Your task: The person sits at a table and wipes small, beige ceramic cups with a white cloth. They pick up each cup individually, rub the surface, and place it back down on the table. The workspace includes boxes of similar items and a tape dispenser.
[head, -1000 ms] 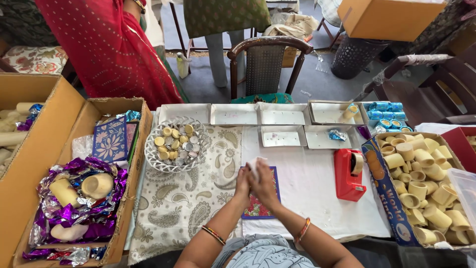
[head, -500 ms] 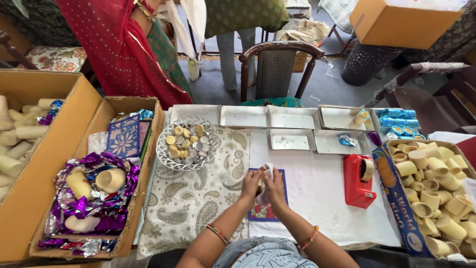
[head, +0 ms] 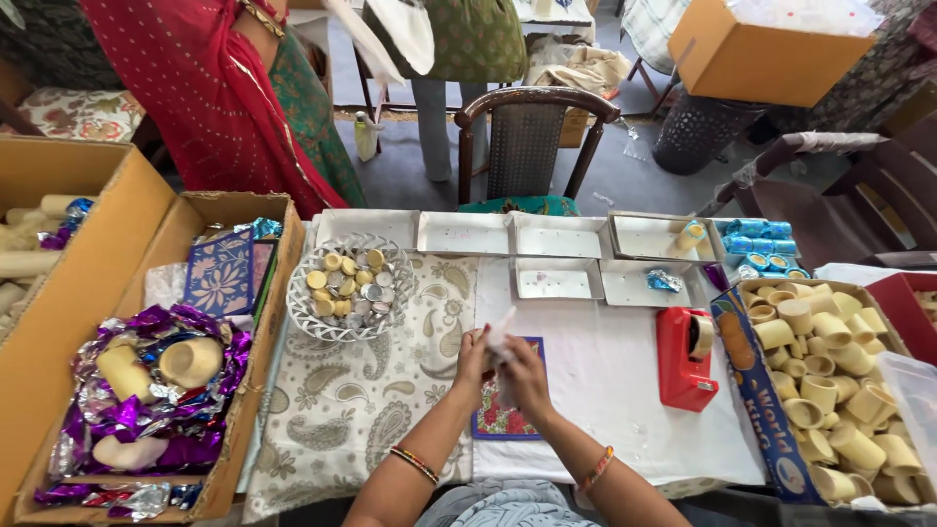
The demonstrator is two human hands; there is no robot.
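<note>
Single head cam, looks steeply down and forward over the tabletop (head: 605,390), hands close at bottom centre, room beyond.

What the left hand (head: 472,359) and right hand (head: 525,379) pinched was too small & blurred to tell, just a whitish scrap (head: 499,330). Hands & arms hid most of the blue card (head: 508,418). Left box (head: 59,234) and cup box (head: 830,390) ran off frame. Standing person (head: 215,88) cut at top.
</note>
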